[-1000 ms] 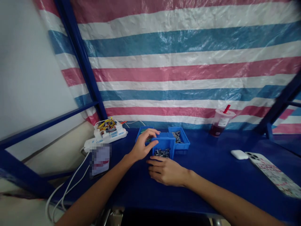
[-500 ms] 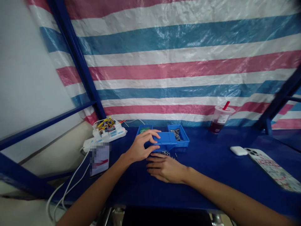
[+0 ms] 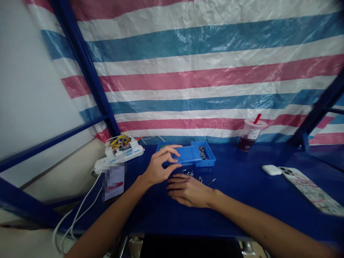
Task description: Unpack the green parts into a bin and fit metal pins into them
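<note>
My left hand (image 3: 160, 167) pinches the left end of a small blue plastic box (image 3: 188, 154) between thumb and fingers. The box is tilted over, so its inside is hidden from me. Below it, several small shiny metal pieces (image 3: 189, 173), perhaps rivets or screws, lie on the blue table. My right hand (image 3: 188, 191) rests palm down beside them, fingers stretched out, covering part of the pile. Behind the held box stands a blue bin (image 3: 213, 156) with grey metal pieces in it. Another blue bin (image 3: 161, 144) with green contents is mostly hidden by my left hand.
On the left lie a white power strip (image 3: 131, 154), a box of yellow-wrapped items (image 3: 120, 142) and a dark-edged phone (image 3: 114, 184). To the right are a lidded cup with a red straw (image 3: 248, 138), a white earbud case (image 3: 271, 170) and a patterned phone (image 3: 309, 188).
The blue box has risen slightly and turned in my left hand. More metal pieces show on the table, spread further right. My right hand stays almost in place.
</note>
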{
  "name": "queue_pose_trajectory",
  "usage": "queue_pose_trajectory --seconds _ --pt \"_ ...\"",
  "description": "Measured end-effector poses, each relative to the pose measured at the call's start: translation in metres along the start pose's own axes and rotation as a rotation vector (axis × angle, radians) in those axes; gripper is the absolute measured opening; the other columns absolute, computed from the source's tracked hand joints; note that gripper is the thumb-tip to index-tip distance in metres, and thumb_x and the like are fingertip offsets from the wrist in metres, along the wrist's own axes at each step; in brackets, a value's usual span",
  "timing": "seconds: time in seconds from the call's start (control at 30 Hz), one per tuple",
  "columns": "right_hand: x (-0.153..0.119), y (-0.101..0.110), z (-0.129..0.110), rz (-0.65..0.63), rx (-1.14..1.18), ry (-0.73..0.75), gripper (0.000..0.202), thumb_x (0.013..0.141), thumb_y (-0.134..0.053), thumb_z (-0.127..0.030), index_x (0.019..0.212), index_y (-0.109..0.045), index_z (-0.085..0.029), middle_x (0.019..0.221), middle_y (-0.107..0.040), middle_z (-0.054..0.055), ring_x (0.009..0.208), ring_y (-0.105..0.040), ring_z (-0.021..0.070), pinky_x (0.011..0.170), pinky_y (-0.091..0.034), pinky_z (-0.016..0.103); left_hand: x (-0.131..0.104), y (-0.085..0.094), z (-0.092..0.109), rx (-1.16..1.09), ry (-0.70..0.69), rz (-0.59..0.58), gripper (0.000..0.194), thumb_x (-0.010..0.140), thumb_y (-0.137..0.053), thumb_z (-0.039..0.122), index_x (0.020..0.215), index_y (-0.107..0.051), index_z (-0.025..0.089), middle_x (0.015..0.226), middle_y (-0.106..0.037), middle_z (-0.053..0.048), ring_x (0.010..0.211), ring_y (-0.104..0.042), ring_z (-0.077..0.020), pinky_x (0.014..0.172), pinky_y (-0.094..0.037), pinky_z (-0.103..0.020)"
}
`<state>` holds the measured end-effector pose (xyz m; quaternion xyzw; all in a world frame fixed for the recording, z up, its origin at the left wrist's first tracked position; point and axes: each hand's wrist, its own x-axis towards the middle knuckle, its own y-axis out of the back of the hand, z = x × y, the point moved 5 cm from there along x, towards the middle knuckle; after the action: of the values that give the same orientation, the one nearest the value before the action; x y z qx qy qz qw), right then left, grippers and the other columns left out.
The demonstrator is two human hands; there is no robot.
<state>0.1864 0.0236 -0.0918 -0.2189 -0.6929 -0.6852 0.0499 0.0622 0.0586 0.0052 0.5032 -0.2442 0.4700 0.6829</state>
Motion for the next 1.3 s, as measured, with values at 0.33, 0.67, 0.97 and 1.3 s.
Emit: queue_pose_trajectory --seconds 0.33,0.67,0.97,1.3 --pt "0.001 -0.001 0.001 0.001 0.027 -0.009 0.028 0.105 -0.048 -0.026 0.123 -0.067 -0.019 0.131 -0.068 0.007 0.132 -0.055 0.0174 0.118 -0.034 0.039 0.048 0.017 -0.061 -0.122 0.373 0.380 0.016 0.092 -0.067 0.031 0.095 -0.056 0.019 0.102 -0.068 -0.005 0.108 -0.068 -0.0219 0.098 -0.051 -0.036" --pt "0.003 0.000 -0.001 -0.002 0.011 0.005 0.027 0.104 -0.047 -0.025 0.121 -0.068 -0.018 0.130 -0.069 0.007 0.130 -0.056 0.0181 0.115 -0.037 0.037 0.054 -0.024 -0.159 0.315 0.715 0.156 0.010 0.094 -0.062 0.028 0.089 -0.059 0.020 0.096 -0.071 -0.004 0.094 -0.067 -0.0207 0.087 -0.048 -0.031" --pt "0.004 -0.002 -0.001 0.025 -0.038 0.034 0.027 0.105 -0.047 -0.026 0.119 -0.068 -0.017 0.129 -0.069 0.005 0.126 -0.058 0.0184 0.113 -0.037 0.036 0.040 -0.039 -0.169 0.575 0.781 -0.022 0.016 0.098 -0.058 0.033 0.099 -0.064 0.017 0.109 -0.068 -0.013 0.111 -0.062 -0.0272 0.104 -0.040 -0.042" --pt "-0.031 0.082 0.042 0.472 -0.159 -0.275 0.022 0.102 -0.049 -0.023 0.095 -0.069 -0.020 0.089 -0.073 0.006 0.083 -0.063 0.0206 0.085 -0.046 0.040 0.027 -0.031 -0.164 0.653 0.774 -0.224 0.023 0.092 -0.066 0.041 0.097 -0.070 0.019 0.134 -0.055 -0.015 0.131 -0.047 -0.0356 0.114 -0.030 -0.052"
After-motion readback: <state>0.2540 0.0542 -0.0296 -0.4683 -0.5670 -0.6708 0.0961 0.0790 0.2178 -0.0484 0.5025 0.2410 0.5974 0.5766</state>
